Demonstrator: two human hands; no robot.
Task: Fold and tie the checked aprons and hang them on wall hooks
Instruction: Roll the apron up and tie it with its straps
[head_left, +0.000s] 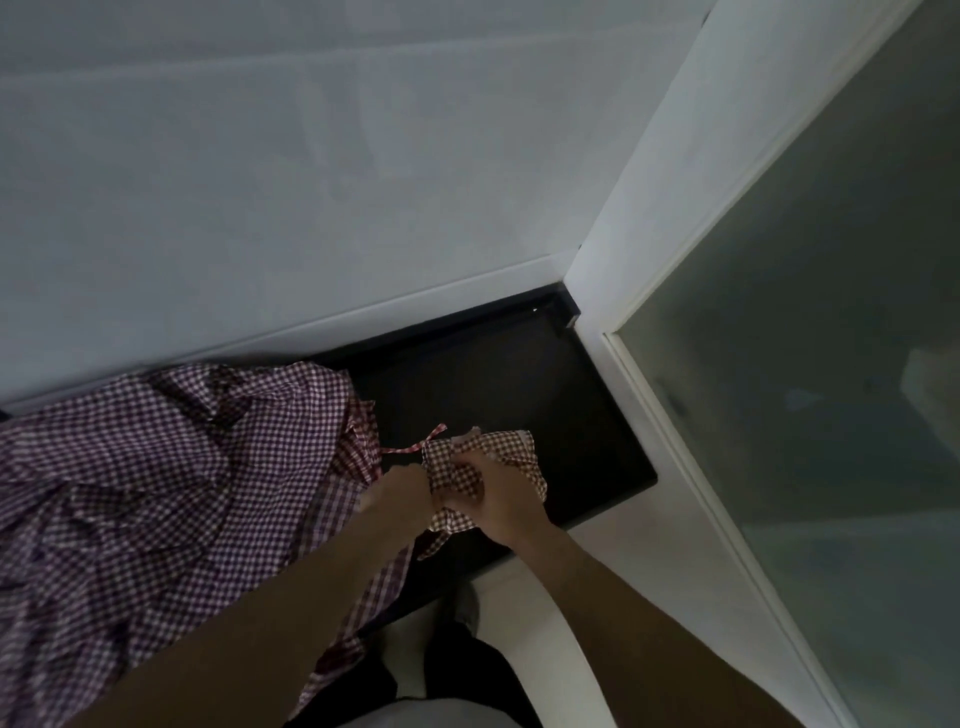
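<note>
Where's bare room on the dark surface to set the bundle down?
Free: the dark surface between the wall ledge and white corner post, beyond both hands. Crowded: left side, under the apron pile.

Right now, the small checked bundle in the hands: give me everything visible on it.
The small checked bundle is red-and-white gingham cloth, thin and creased, bunched into a compact wad. A narrow matching strap runs from it leftward toward the larger checked apron pile. The right hand grips the bundle from the near side; the left hand pinches cloth at its left edge. It is held over the dark shelf. Whether a knot is tied cannot be told.
</note>
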